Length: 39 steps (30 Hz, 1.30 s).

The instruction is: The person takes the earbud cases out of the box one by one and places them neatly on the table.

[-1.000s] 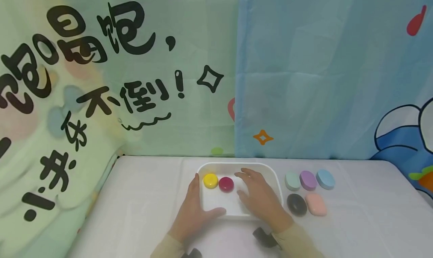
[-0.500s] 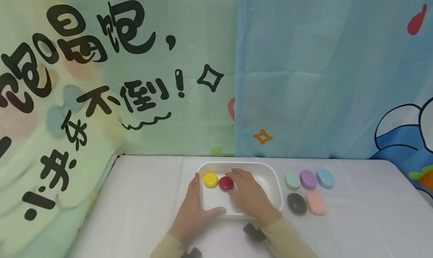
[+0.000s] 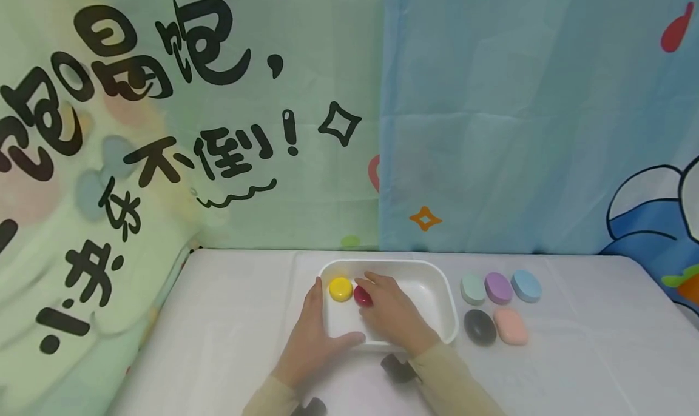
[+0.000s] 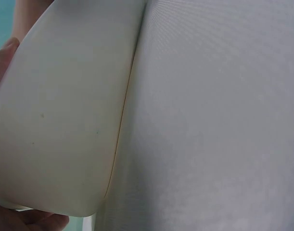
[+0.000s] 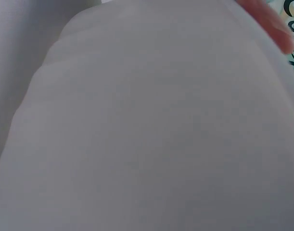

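Observation:
A white tray [image 3: 415,269] stands on the table in the head view. My left hand [image 3: 317,337] holds its near left corner, thumb along the front rim and fingers along the left side. The left wrist view shows the tray's outer wall [image 4: 65,120] between thumb and fingertips. Inside the tray, my right hand [image 3: 395,313] pinches a glossy red disc [image 3: 361,296], its fingers at the far side and its thumb at the near side, partly covering it. A yellow disc [image 3: 340,289] lies just left of the red one. The right wrist view shows mostly the tray's outer wall [image 5: 147,120].
Right of the tray lie several smooth pieces: pale green [image 3: 472,289], purple [image 3: 499,288], blue [image 3: 526,285], black oval [image 3: 480,327] and pink rounded square [image 3: 511,326]. A printed cloth [image 3: 464,131] hangs behind the white-covered table [image 3: 229,319].
My right hand has moved left inside the tray, from right of the red disc until its fingers and thumb are round it. My left hand has stayed at the tray's corner.

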Each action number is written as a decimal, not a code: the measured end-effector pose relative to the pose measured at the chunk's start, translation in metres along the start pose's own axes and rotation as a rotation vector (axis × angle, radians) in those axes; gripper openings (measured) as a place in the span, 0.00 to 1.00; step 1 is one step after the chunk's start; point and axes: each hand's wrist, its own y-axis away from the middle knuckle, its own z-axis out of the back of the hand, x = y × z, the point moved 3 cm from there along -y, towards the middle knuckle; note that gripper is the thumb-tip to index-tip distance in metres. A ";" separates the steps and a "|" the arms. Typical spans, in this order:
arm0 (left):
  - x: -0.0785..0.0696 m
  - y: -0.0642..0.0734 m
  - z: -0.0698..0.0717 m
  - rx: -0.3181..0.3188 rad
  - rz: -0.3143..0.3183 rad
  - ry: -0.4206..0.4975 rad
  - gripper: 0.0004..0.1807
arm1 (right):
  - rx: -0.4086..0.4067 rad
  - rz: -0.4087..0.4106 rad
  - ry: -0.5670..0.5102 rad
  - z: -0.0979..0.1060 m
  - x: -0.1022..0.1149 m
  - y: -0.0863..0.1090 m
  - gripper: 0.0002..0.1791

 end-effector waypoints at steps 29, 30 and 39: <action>-0.005 -0.001 0.002 0.018 0.002 0.012 0.68 | 0.023 -0.027 0.098 -0.009 -0.003 -0.003 0.21; -0.005 -0.001 0.002 0.018 0.004 0.013 0.68 | 0.021 -0.026 0.099 -0.009 -0.004 -0.003 0.21; 0.001 0.000 -0.001 0.004 0.003 0.025 0.68 | 0.006 -0.039 0.084 -0.007 -0.006 0.000 0.23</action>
